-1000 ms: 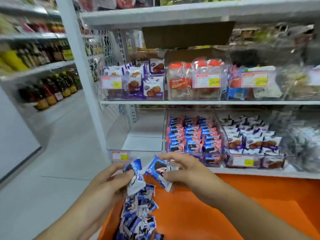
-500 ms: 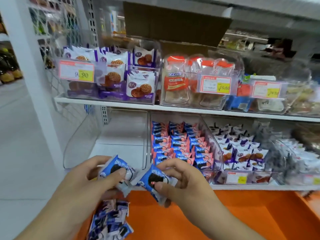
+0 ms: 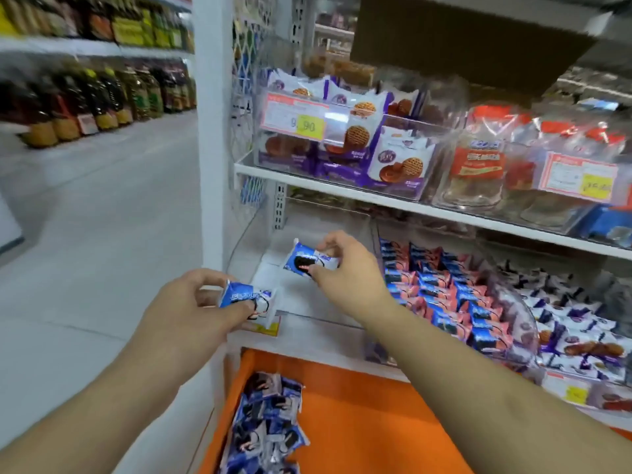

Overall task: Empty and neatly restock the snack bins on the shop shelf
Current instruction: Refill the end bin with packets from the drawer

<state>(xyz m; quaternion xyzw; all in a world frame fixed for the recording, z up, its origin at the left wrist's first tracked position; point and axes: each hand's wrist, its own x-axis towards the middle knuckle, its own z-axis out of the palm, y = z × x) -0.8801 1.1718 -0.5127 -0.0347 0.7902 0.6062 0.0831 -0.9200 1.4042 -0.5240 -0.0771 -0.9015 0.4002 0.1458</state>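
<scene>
Hands [image 3: 270, 295] around cookie packets [image 3: 309, 258]

Floor [image 3: 102, 234]: pale grey, smooth, running down an aisle to the left.
Upright post [image 3: 212, 114]: white, at the shelving's left end.
Mesh panel [image 3: 249, 97]: white wire lattice just behind the post.
Far shelving [image 3: 85, 49]: white boards across the aisle carrying rows of dark bottles [image 3: 85, 104], blurred.
Light: even, bright, no hard shadows.

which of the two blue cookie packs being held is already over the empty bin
The pack in the right hand, pack, held over the empty clear bin. The left hand's pack is at the bin's front edge.
</scene>
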